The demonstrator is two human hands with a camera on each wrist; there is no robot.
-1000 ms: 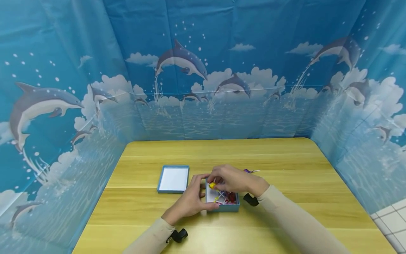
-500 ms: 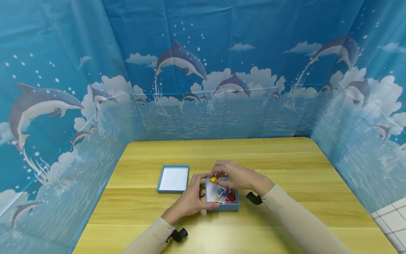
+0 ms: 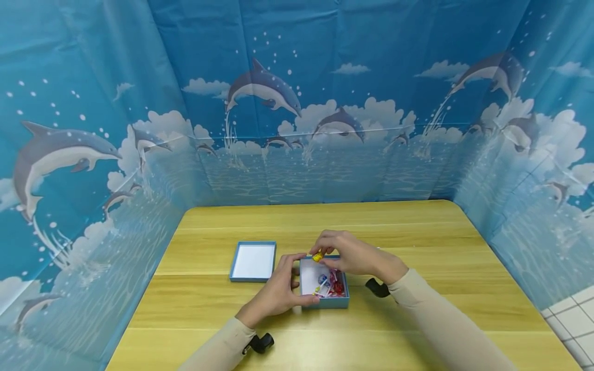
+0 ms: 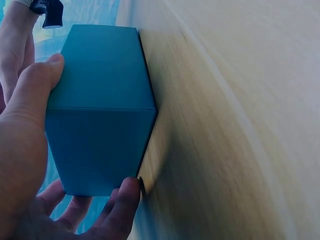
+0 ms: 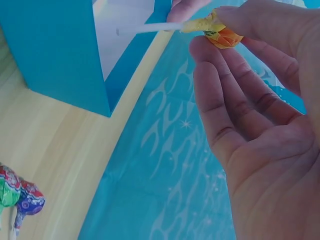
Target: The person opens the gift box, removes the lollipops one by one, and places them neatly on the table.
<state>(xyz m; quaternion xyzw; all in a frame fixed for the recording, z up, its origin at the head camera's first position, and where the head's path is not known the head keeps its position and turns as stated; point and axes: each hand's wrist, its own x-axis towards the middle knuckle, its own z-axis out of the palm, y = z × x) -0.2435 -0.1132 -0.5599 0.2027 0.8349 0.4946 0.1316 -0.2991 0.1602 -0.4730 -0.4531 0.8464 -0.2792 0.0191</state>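
Note:
My right hand [image 3: 350,253] pinches a yellow-wrapped lollipop [image 3: 317,256] between thumb and fingers, above the far side of the blue box [image 3: 325,303]. In the right wrist view, the lollipop's white stick [image 5: 150,28] points left toward the box opening. My left hand [image 3: 278,291] grips the box, its thumb at the near rim and its fingers at the left and far side. Several wrapped lollipops [image 3: 337,286], red and blue among them, lie inside on the white bottom. Only the box's outer walls [image 4: 100,150] show in the left wrist view.
The box's lid [image 3: 253,261] lies white inside up, left of the box on the wooden table [image 3: 394,221]. Lollipops in red-green and purple wrappers [image 5: 30,197] lie on the table beside the box, mostly hidden behind my right hand in the head view.
My right hand has moved up and to the right with the yellow lollipop, away from the candies in the box. The left hand has stayed on the box.

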